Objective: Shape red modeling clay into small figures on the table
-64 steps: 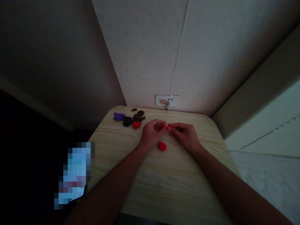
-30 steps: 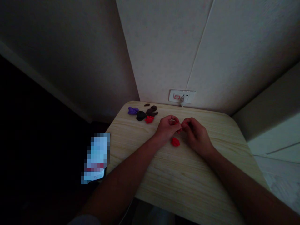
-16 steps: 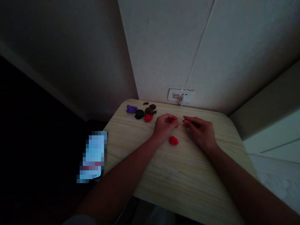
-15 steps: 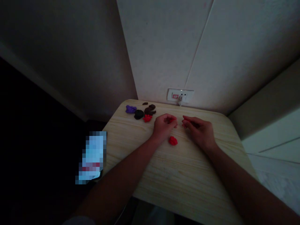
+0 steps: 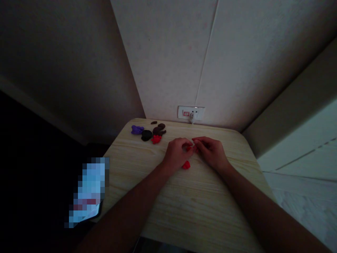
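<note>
Left hand, right hand rejoined on red clay (socket label illegible).

Free room: the wood-grain tabletop ahead of the forearms toward the near edge, & the stretch R of the R hand up to the back wall. In the way: red clay bit btwn the fingers of both hands, red clay lump just below them, & clay pile just L of the L hand. Wall socket plate sits above the back edge, near the pile.
</note>
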### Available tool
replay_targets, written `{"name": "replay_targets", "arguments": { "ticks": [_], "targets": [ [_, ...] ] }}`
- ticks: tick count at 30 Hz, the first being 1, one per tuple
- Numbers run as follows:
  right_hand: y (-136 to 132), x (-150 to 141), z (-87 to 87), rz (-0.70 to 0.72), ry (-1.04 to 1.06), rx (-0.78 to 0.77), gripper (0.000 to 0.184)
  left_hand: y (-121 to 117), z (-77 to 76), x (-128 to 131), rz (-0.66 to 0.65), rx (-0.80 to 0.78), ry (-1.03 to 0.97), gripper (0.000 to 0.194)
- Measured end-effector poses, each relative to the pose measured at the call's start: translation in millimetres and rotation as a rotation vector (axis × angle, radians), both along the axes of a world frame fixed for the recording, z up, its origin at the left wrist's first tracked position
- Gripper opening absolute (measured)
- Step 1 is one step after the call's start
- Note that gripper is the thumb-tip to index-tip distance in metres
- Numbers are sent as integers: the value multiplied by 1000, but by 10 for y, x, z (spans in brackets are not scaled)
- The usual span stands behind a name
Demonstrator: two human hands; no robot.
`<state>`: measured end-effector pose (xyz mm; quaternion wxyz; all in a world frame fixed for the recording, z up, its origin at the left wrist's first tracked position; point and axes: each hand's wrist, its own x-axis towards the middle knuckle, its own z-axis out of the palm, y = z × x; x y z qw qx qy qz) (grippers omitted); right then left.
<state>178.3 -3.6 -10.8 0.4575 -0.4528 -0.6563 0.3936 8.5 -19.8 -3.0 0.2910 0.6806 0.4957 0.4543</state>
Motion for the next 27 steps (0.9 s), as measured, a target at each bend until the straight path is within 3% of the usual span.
{"name": "replay_targets", "arguments": {
  "ticks": [4,7,16,23,27],
  "targets": [
    [-17,16,51,33,-73,115,25,-4,22,-8,34,28,-6,18],
    [-26,11,84,58,-93,141,24,13,26,-22,39,-35,-71,24],
    [-45,-19,48,27,67,5,32,80,-63,-70,-98,-129,-273,17],
    [-33,-19,78,-19,113,-8,28,140,-74,-88,-48,-172,-508,16],
    [-14,-26,64,44,238,-84,31,151,-55,-102,-25,-172,-542,19]
  ]
}}
